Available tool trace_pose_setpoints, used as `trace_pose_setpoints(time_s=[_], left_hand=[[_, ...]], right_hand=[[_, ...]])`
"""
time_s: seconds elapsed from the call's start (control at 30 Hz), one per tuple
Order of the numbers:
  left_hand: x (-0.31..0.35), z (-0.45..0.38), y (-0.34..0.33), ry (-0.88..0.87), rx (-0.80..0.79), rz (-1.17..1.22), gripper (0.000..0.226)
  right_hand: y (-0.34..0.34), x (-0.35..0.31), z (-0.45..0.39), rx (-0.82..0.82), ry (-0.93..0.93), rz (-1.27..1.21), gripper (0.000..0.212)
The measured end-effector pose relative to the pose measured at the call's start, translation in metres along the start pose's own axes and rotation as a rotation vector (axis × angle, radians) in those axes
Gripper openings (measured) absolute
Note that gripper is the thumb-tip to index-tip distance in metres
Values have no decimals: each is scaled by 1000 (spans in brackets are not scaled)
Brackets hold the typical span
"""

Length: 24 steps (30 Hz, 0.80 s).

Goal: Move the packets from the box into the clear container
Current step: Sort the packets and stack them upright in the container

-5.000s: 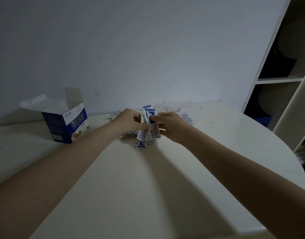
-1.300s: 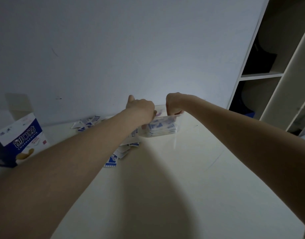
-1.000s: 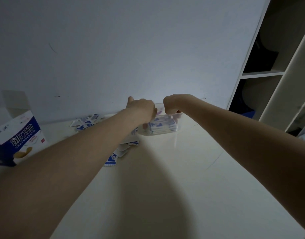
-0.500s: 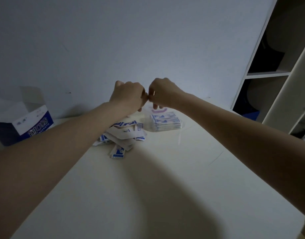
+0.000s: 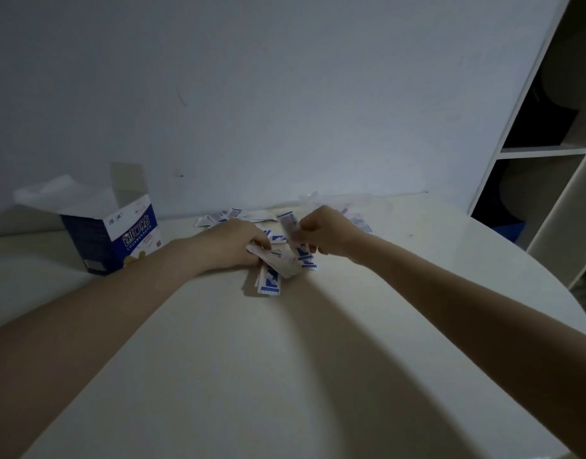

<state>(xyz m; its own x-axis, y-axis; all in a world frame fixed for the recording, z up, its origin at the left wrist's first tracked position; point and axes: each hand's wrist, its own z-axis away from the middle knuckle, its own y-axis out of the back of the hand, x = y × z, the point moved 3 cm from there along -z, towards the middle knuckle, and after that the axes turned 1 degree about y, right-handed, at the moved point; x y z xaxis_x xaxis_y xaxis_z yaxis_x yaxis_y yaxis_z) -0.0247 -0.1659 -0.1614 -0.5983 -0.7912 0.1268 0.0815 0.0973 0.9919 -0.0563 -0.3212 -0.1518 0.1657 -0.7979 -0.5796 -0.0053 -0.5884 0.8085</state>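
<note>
Small white-and-blue packets (image 5: 270,283) lie in a loose pile on the white table, with more (image 5: 218,217) scattered by the wall. My left hand (image 5: 233,246) rests on the pile, fingers closed on a few packets. My right hand (image 5: 328,231) holds a packet (image 5: 290,226) upright just above the pile. The clear container (image 5: 367,207) stands behind my right hand near the wall, partly hidden, with packets inside. The blue-and-white box (image 5: 119,240) stands open at the left.
The round white table (image 5: 285,376) ends in a curved edge at the right. A shelf unit (image 5: 549,154) with dark compartments stands beyond it. A plain wall runs along the table's back.
Both hands have come back from the clear container to the packet pile. The left hand now lies on the pile and the right hand has taken up a packet.
</note>
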Motion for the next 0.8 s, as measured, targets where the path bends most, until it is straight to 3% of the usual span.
trace_pose_setpoints(time_s=[0.07,0.2,0.33,0.5,0.67,0.8], left_hand=[[-2,1,3,5,33,60,28],[0,0,12,-5,62,100,18],[-4,5,22,93,102,216,18],[-15,12,27,189,101,335,23],[-22,14,27,280,159,480,12],[-25,14,26,372,316,756,12]], right_hand=[[7,4,3,-54,-69,-179,30],[15,11,8,-25,-131,-256,13],[19,14,8,54,-179,-403,32],[27,6,11,124,-109,-589,9],[28,3,17,143,-99,-787,12],[23,8,17,184,-205,-1062,9]])
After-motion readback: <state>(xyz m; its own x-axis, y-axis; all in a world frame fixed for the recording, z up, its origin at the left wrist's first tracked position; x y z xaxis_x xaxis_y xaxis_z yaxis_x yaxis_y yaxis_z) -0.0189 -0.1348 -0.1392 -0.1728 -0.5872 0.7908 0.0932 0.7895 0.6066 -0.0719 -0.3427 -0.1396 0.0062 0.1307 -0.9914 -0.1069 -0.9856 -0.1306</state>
